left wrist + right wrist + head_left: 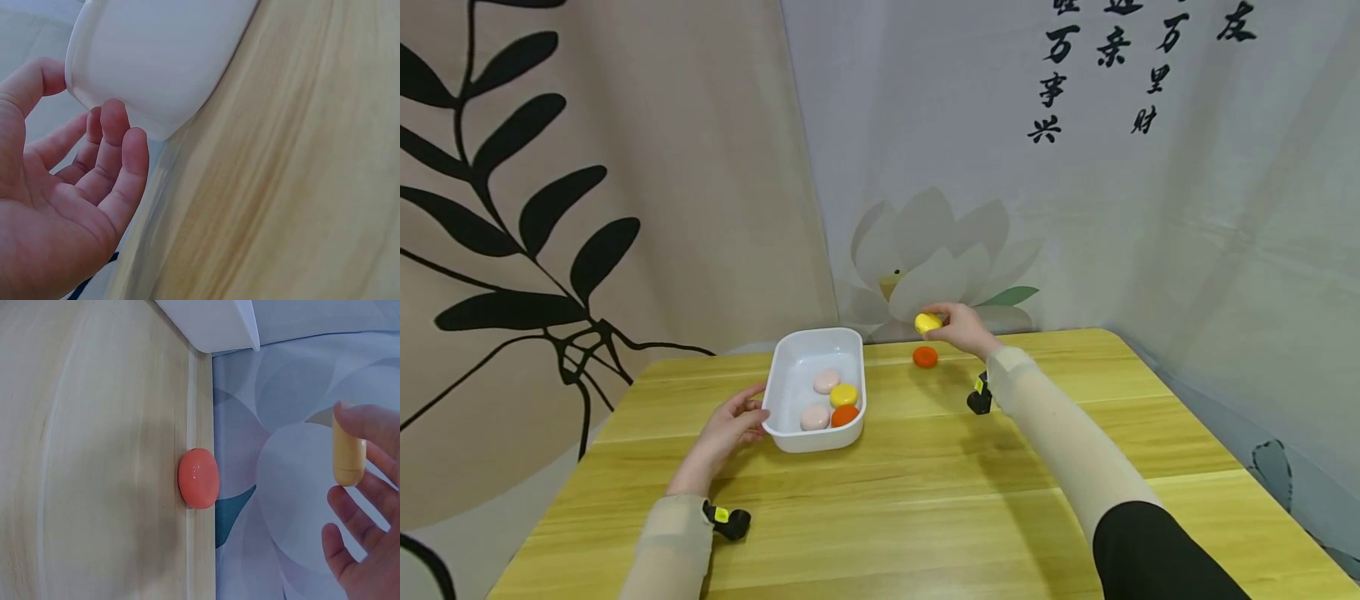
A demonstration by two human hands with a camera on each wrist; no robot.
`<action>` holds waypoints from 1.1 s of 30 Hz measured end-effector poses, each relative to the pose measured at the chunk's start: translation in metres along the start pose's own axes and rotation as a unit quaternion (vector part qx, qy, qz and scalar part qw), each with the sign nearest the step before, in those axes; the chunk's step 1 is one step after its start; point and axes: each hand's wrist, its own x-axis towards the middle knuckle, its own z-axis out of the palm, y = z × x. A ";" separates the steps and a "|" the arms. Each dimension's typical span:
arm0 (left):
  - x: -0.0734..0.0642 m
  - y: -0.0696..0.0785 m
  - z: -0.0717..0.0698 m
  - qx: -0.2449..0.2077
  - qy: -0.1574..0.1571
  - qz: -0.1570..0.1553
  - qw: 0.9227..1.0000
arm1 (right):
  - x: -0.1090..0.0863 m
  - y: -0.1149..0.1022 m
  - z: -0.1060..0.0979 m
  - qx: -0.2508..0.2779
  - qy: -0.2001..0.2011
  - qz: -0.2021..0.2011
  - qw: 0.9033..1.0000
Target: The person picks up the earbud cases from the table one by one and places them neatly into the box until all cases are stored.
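A white rectangular plastic tub (790,433) sits on the table, holding two pale pink discs (815,417), a yellow disc (843,395) and an orange disc (845,415). My left hand (735,423) holds the tub's left side; in the left wrist view its curved fingers (134,150) meet the tub wall (150,69) near a corner. Raised near the far edge, my right hand (964,328) pinches another smooth yellow disc (928,322), seen edge-on with a thin seam (349,453) in the right wrist view. Below it on the table lies another orange disc (925,357).
The wood-grain table (865,517) ends just behind the tub and the loose orange disc. Behind it hangs a printed curtain (940,150) with leaves, a lotus and black characters. Small black wrist cameras (730,523) stick out from both sleeves.
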 end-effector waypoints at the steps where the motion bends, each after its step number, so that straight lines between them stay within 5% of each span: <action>1: 0.000 0.000 0.000 0.002 -0.002 0.002 1.000 | 0.000 0.000 0.000 0.000 0.000 0.000 1.000; 33: 0.001 -0.002 -0.001 -0.001 0.005 -0.005 1.000 | 0.005 -0.030 0.002 -0.005 -0.013 -0.023 1.000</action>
